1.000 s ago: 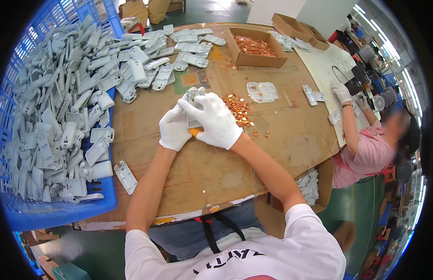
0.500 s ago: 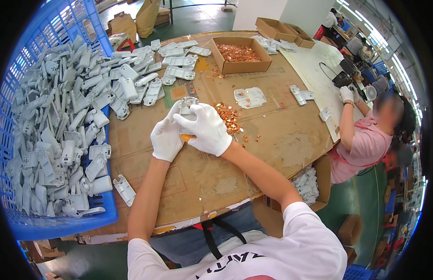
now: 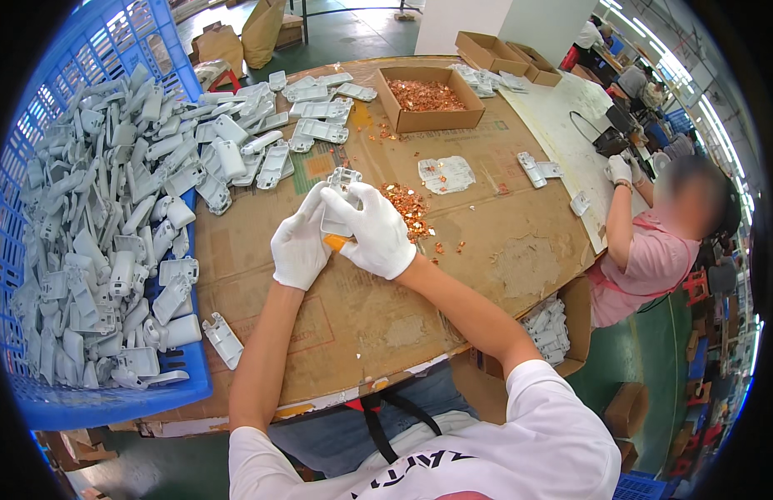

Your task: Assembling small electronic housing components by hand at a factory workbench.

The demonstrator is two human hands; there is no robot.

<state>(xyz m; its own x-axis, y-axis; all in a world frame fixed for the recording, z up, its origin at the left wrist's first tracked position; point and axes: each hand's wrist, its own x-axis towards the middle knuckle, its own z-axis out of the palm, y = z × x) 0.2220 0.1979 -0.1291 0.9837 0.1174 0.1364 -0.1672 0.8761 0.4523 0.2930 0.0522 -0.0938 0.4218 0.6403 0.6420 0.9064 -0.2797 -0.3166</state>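
My gloved left hand grips a pale grey plastic housing from its left side, its fingers along the edge. From the right, my gloved right hand closes over the same housing, fingers bent on its near part. The far end of the housing, with its cut-outs, shows beyond the fingertips; the rest is mostly covered. Something orange-yellow shows beneath the right hand, too hidden to name. Beside that hand lies a heap of small copper-coloured metal pieces.
A blue crate heaped with similar housings stands at left; more housings spill across the cardboard-covered table. A carton of copper-coloured pieces sits at the back. At right, a gloved co-worker in pink works at a white surface.
The housing has tilted slightly in my hands, and more of its far end shows. My right fingers have shifted a little on it. The co-worker's head has moved slightly.
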